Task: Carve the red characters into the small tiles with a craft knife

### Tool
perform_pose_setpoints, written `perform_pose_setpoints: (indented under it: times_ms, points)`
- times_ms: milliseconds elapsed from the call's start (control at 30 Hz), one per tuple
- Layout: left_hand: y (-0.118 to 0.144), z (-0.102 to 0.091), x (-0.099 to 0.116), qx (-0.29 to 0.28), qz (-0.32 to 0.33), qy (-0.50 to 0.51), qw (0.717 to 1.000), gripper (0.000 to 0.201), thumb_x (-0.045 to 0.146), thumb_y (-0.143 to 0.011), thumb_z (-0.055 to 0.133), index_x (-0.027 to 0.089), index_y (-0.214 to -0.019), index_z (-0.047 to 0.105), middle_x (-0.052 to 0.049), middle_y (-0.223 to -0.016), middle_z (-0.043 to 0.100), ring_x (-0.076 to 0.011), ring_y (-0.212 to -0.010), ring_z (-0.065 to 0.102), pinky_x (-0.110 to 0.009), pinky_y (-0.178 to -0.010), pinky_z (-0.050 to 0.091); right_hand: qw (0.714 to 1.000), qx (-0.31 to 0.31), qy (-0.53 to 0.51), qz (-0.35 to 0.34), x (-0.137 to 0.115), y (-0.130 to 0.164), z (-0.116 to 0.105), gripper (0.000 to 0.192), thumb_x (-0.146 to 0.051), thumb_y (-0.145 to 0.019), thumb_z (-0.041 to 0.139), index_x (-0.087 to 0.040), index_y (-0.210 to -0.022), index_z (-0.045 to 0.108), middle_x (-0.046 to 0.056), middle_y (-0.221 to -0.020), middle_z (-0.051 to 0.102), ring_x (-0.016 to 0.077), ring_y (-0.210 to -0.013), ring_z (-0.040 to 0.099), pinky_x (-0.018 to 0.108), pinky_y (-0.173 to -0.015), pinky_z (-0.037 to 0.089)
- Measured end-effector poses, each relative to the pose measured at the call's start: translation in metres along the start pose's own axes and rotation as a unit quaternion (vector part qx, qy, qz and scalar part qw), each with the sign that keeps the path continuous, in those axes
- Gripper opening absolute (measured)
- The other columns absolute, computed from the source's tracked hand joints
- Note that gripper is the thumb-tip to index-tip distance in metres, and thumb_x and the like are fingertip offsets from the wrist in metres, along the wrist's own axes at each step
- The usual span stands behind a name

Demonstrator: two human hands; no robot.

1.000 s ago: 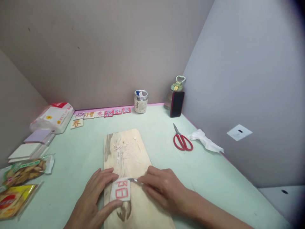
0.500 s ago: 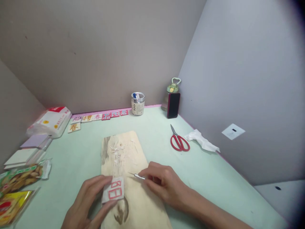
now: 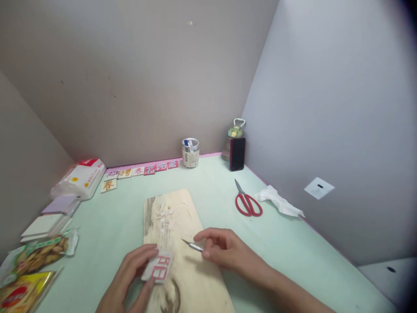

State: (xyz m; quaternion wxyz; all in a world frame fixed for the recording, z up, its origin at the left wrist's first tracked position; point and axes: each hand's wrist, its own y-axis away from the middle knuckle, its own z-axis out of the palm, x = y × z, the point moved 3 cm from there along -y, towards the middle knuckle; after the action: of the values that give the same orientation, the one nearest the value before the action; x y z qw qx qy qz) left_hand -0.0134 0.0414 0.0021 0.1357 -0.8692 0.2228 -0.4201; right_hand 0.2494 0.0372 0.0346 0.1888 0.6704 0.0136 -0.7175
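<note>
Tile [image 3: 161, 270] with red outlined character, pinched between thumb and fingers of left hand [image 3: 119, 278], over near part of wooden board [image 3: 192, 230]; seems tilted, contact with board hard to tell. Right hand [image 3: 228, 251]: thumb and fingers closed around slim knife [image 3: 195, 247], blade pointing left, near tile but apart. Pale shavings [image 3: 164, 214] on board's far half. Red-handled scissors [image 3: 248, 204] right of board, crumpled tissue [image 3: 280, 203] beside them. 6 character tiles [image 3: 150, 171] in row at back, 1 loose tile [image 3: 108, 186] in front.

春 on cream tile [image 3: 108, 186], 花 on red tile [image 3: 150, 171]
</note>
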Motion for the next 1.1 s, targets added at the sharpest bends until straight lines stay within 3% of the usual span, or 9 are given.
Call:
perform_pose_setpoints:
  times_ms: [133,267,400,500,567,667,867,1000,1100]
  points:
    - [-0.003,-0.003,-0.01,-0.025,-0.044,0.042,0.998,0.029,0.035,-0.094,0.055,0.03,-0.122,0.063,-0.006,-0.123,0.068,-0.0207,-0.109,0.072,-0.025,-0.088,0.06,0.984,-0.1,-0.113,0.096,0.001,0.004,0.016,0.024,-0.034,-0.078,0.076,-0.011,-0.085,0.072,-0.006,-0.056,0.052,0.0026,-0.041,0.034,0.017,-0.041,0.024]
    - [0.002,0.001,-0.018,-0.04,-0.113,0.101,0.988,0.032,0.041,-0.095,0.056,0.03,-0.124,0.061,-0.007,-0.13,0.065,-0.0236,-0.117,0.068,-0.032,-0.097,0.056,0.962,-0.172,-0.177,0.117,0.009,0.005,0.039,0.029,-0.039,-0.08,0.076,-0.013,-0.083,0.064,0.009,-0.09,0.071,0.0127,-0.062,0.067,0.019,-0.049,0.047]
    - [0.007,0.004,-0.024,-0.065,-0.165,0.172,0.969,0.036,0.044,-0.096,0.055,0.029,-0.128,0.057,-0.008,-0.134,0.062,-0.0247,-0.119,0.066,-0.035,-0.101,0.055,0.982,-0.073,-0.17,0.04,0.008,-0.005,0.04,0.033,-0.041,-0.078,0.079,-0.014,-0.081,0.06,0.011,-0.096,0.071,0.0207,-0.086,0.07,0.031,-0.066,0.059]
    - [0.007,0.004,-0.019,-0.108,-0.151,0.165,0.969,0.035,0.044,-0.097,0.052,0.031,-0.129,0.056,-0.006,-0.132,0.063,-0.0241,-0.118,0.066,-0.036,-0.1,0.056,0.992,0.006,-0.126,0.003,0.0,-0.007,0.028,0.031,-0.042,-0.082,0.074,-0.014,-0.082,0.06,0.008,-0.091,0.07,0.0131,-0.063,0.064,0.022,-0.05,0.05]
    - [0.007,0.004,-0.013,-0.115,-0.116,0.099,0.982,0.034,0.043,-0.097,0.051,0.033,-0.129,0.057,-0.004,-0.133,0.062,-0.0246,-0.123,0.062,-0.039,-0.104,0.054,0.998,0.022,-0.066,-0.008,-0.006,-0.005,0.02,0.027,-0.041,-0.086,0.069,-0.014,-0.085,0.062,0.002,-0.079,0.065,0.0051,-0.047,0.048,0.017,-0.043,0.036]
    - [0.009,0.004,-0.007,-0.078,-0.076,-0.011,0.994,0.037,0.042,-0.095,0.053,0.034,-0.132,0.053,-0.004,-0.139,0.057,-0.0267,-0.13,0.055,-0.045,-0.107,0.05,0.995,0.046,0.066,-0.065,-0.011,0.002,0.012,0.022,-0.037,-0.09,0.066,-0.015,-0.089,0.067,-0.003,-0.074,0.055,0.0052,-0.05,0.042,0.019,-0.047,0.033]
    - [0.013,0.01,-0.007,-0.075,0.006,-0.113,0.991,0.052,0.043,-0.086,0.066,0.03,-0.133,0.049,-0.009,-0.134,0.055,-0.034,-0.132,0.049,-0.055,-0.108,0.045,0.891,0.032,0.398,-0.216,-0.009,0.015,0.008,0.028,-0.021,-0.1,0.05,-0.022,-0.124,0.064,0.003,-0.089,0.058,0.0137,-0.072,0.054,0.026,-0.066,0.043]
    - [0.008,0.006,-0.007,-0.058,0.001,-0.136,0.989,0.05,0.042,-0.087,0.063,0.028,-0.133,0.048,-0.01,-0.131,0.054,-0.0331,-0.123,0.054,-0.052,-0.1,0.049,0.798,-0.021,0.539,-0.27,-0.003,0.015,0.013,0.03,-0.022,-0.103,0.043,-0.021,-0.126,0.063,0.004,-0.087,0.061,0.0148,-0.069,0.054,0.026,-0.061,0.039]
    - [0.004,0.003,-0.005,-0.045,0.029,-0.164,0.985,0.05,0.044,-0.085,0.063,0.026,-0.13,0.049,-0.009,-0.125,0.058,-0.0338,-0.117,0.058,-0.056,-0.102,0.044,0.758,-0.024,0.582,-0.293,0.0,0.012,0.016,0.029,-0.023,-0.104,0.044,-0.022,-0.122,0.066,0.002,-0.079,0.06,0.0148,-0.065,0.052,0.026,-0.056,0.034]
